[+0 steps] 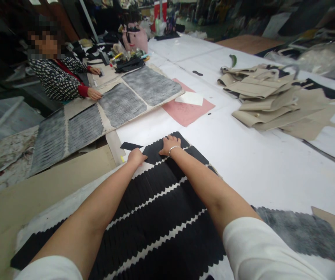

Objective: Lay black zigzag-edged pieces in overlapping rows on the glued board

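Note:
Rows of black strips with zigzag edges lie on a pale sheet across the table before me, white gaps between the rows. At the far row, my left hand has its thumb and fingers together at the left end of a black piece; what it grips there is too small to make out. My right hand, a bracelet at its wrist, lies on the same far row with its fingers spread. Just beyond my left hand is a loose black strip.
Across the table at the left, a person touches a board with grey textured panels. A pink sheet with white paper lies ahead. Beige pieces are piled at the right. A grey textured piece sits at the lower right.

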A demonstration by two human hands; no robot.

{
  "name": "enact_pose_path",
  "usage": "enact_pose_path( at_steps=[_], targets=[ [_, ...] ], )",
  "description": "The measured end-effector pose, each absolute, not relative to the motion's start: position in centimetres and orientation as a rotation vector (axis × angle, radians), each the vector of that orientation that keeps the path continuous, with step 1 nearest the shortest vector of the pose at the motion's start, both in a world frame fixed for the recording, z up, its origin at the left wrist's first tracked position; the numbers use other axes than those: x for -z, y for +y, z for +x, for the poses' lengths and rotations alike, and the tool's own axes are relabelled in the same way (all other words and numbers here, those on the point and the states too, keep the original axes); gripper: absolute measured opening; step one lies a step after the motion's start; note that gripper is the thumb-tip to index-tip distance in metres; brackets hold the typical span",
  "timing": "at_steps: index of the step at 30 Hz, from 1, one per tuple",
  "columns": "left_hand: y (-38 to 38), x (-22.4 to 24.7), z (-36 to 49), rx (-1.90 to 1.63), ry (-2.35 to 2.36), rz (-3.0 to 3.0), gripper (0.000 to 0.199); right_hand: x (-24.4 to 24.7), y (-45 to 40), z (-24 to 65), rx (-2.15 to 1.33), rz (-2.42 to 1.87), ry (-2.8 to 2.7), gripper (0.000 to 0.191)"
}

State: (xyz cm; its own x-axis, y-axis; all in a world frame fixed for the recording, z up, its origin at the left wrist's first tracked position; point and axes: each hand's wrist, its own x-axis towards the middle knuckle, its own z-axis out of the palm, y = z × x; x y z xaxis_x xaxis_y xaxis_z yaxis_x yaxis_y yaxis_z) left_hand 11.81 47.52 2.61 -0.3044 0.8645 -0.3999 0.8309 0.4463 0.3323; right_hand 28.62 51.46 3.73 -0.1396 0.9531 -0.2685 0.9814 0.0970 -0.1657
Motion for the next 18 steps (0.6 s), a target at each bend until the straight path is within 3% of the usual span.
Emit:
enact_pose_path(
  at_steps=[5, 12, 18],
  targets=[
    [46.5, -3.7, 12.4, -0.036, 2.286, 1.703, 0.049, -3.5, 51.7, 29.1, 0.494, 1.999, 2.35, 0.075],
    [44.9, -4.6, 11.9, -0.18, 2.317, 1.745, 0.051, -7.2, 50.3, 31.8, 0.552, 2.039, 2.568, 0.041],
    [39.7, -6.1, 10.4, -0.541, 2.143, 1.863, 0.046, -10.6, 41.3, 39.7, 0.639, 2.179, 2.571, 0.039]
  ],
)
